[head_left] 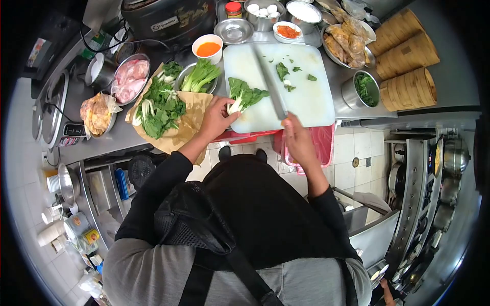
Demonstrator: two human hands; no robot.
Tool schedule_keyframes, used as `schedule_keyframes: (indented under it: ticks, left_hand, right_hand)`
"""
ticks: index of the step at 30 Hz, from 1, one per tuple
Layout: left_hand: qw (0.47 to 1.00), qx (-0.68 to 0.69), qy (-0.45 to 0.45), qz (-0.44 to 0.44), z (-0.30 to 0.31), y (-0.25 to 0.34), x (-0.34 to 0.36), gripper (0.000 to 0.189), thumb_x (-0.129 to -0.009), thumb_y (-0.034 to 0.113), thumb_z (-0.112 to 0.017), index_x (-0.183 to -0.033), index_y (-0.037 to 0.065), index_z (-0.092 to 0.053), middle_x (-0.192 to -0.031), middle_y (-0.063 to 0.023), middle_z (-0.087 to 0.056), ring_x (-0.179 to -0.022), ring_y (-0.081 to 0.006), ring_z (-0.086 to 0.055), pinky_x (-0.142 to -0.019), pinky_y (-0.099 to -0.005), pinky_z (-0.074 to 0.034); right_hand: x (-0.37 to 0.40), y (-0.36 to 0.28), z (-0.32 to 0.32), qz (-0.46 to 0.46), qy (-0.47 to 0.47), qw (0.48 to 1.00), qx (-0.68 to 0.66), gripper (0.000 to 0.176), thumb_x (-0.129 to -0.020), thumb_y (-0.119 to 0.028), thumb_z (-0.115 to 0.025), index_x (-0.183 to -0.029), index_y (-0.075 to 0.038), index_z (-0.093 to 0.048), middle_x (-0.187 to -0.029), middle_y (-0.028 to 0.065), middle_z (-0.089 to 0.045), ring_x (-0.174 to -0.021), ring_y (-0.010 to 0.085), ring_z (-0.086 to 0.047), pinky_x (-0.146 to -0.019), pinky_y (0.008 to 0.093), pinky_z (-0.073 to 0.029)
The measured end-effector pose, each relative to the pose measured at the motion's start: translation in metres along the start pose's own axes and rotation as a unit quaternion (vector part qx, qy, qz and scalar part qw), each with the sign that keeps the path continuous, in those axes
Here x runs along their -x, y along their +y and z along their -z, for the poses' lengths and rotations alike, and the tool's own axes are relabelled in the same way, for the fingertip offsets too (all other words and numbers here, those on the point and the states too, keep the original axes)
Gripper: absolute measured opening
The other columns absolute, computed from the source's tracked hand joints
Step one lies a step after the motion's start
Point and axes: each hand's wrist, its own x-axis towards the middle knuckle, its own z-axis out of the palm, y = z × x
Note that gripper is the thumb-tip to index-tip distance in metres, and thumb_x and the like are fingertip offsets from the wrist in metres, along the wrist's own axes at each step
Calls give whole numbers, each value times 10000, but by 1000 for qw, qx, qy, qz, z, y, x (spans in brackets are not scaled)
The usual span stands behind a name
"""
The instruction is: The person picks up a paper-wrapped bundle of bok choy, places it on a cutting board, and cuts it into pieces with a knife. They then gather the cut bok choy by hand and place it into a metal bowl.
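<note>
On the white cutting board, my left hand grips a small head of bok choy by its pale stem end, with the leaves pointing right. My right hand is closed round the handle of a long knife. Its blade slants up and left over the board, to the right of the bok choy and apart from it. Beyond the blade lie several cut leaf pieces. Left of the board, more bok choy is heaped on brown paper.
A metal bowl of green stalks touches the paper. Raw meat fills a bowl at left. Behind the board stand an orange-filled bowl and eggs. Bamboo steamers stand right. A pink crate sits below the board.
</note>
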Motion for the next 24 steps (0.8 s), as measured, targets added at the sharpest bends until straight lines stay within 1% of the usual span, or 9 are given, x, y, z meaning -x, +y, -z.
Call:
schedule_keyframes:
  ticks: [2,5,7,12,14,15,16,18,24]
  left_hand:
    - [1000,-5,-7,-8,6,4,-1,333,-877,116,-818,-1152,20,-656,-1016,-64,-577,-786,-92,-621,-633,-250,-526]
    - [978,-46,-115,168,31,11,-10,270,-891,144,-745,-1147,74,-693,-1114,-115,-638,-871,-199,-653,-769,-326,-537]
    - [956,-231,-105,-144,50,8,-25,241,-886,82,-672,-1116,121,-732,-1242,-97,-662,-1075,-264,-646,-952,-390,-495]
    - [865,-304,-217,-334,39,25,-59,261,-854,103,-701,-1104,152,-760,-1203,-40,-666,-1270,-263,-553,-1088,-433,-402]
    - [911,-262,-209,-239,27,30,-67,240,-843,151,-742,-1081,122,-757,-1193,-49,-651,-1273,-278,-550,-1099,-435,-392]
    - [925,-230,-169,-252,17,22,-70,266,-847,174,-761,-1100,97,-734,-1210,-71,-638,-1226,-306,-574,-1046,-424,-439]
    - [922,-230,-170,-260,7,16,-71,266,-847,174,-761,-1100,97,-734,-1210,-71,-638,-1226,-306,-574,-1046,-424,-439]
    - [980,-81,-142,-115,-9,11,-60,280,-864,155,-745,-1134,91,-702,-1229,-100,-621,-1175,-331,-597,-974,-413,-486]
    - [978,-84,-131,-141,-14,12,-56,334,-873,84,-714,-1201,130,-670,-1172,-107,-596,-1109,-336,-603,-947,-403,-493]
  right_hand:
    - [-3,24,-9,-49,-69,996,26,442,-1098,-372,-448,-1355,-35,-576,-992,284,-700,-956,477,-694,-855,488,-538]
    - [-25,34,3,-132,-58,985,92,426,-1094,-387,-442,-1322,-57,-586,-1059,301,-695,-1031,542,-639,-884,535,-517]
    - [-28,37,14,-110,-28,992,52,436,-1092,-408,-467,-1329,-65,-594,-879,184,-696,-789,329,-693,-736,421,-548]
    - [-13,13,9,-163,-62,979,-107,424,-1090,-363,-516,-1335,-27,-602,-799,39,-609,-697,76,-570,-656,262,-497]
    - [-4,34,-8,-168,-99,976,-94,397,-1082,-308,-504,-1346,-26,-593,-861,177,-694,-698,269,-669,-710,410,-545]
    - [4,39,-12,-133,-87,984,-82,422,-1094,-293,-514,-1391,0,-572,-851,14,-613,-711,88,-553,-661,266,-481]
    - [11,38,-10,-132,-79,985,-82,422,-1094,-293,-514,-1391,0,-572,-851,14,-613,-711,88,-553,-661,266,-481]
    - [35,33,-11,-101,-39,989,-98,391,-1070,-266,-525,-1380,-40,-598,-892,217,-703,-754,315,-697,-750,423,-544]
    - [83,-14,18,-159,-73,984,-32,375,-1048,-226,-571,-1371,-41,-614,-1030,281,-701,-904,425,-707,-799,447,-545]
